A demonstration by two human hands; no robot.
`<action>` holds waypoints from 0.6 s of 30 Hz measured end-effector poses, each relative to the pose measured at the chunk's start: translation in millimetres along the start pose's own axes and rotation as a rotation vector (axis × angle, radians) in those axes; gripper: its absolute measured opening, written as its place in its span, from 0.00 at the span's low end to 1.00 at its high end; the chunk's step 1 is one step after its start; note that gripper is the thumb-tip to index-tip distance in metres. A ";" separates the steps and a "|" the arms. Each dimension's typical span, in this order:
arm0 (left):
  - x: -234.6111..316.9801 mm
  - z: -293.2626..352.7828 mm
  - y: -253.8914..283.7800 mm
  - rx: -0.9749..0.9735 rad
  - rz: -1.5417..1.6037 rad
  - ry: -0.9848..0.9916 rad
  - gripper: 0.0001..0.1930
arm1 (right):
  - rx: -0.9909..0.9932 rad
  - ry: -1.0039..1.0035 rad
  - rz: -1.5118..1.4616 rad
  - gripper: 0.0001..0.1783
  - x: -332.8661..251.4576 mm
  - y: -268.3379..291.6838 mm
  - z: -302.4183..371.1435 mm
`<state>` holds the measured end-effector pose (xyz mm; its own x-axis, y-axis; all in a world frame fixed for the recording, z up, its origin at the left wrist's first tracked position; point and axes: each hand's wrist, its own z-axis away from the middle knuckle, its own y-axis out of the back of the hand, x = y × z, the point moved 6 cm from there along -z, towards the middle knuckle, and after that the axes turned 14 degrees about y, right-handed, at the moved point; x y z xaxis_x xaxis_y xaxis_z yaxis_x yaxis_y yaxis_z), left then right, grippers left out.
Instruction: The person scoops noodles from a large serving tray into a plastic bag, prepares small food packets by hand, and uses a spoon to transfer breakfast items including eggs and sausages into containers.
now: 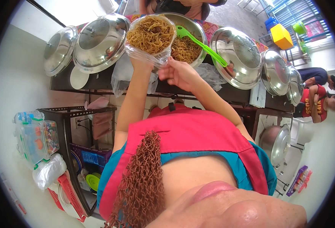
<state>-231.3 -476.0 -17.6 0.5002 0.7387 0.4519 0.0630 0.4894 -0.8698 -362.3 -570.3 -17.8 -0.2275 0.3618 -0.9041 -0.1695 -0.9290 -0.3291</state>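
Observation:
A round portion of brown noodles with bits of meat rests on a clear plastic bag at the front of the table. From below, my left hand supports it, partly hidden by the plastic. My right hand pinches the bag's loose right edge between thumb and fingers. Just behind and to the right stands a large metal pan of more noodles. A bright green serving spoon lies across the pan, its handle over the near right rim.
Glass-and-metal lidded pans stand left and right along the table. More clear plastic bags lie at its front edge, with a white oval lid to the left. Across the table is a person; others are far right.

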 end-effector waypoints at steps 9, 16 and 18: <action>2.2 8.1 13.8 0.066 -0.088 -0.118 0.18 | 0.354 0.257 -0.687 0.07 -37.9 31.0 -43.0; 3.5 18.9 9.6 0.116 -0.178 -0.135 0.18 | 0.300 0.210 -0.552 0.06 -48.4 53.8 -79.1; 6.6 19.2 10.3 0.160 -0.331 -0.161 0.17 | 0.309 0.199 -0.510 0.06 -53.5 59.9 -89.4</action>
<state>-243.9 -457.1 -19.7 0.3326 0.5858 0.7391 0.0567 0.7698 -0.6357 -274.5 -652.3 -13.5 0.1333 0.7041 -0.6975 -0.4856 -0.5671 -0.6653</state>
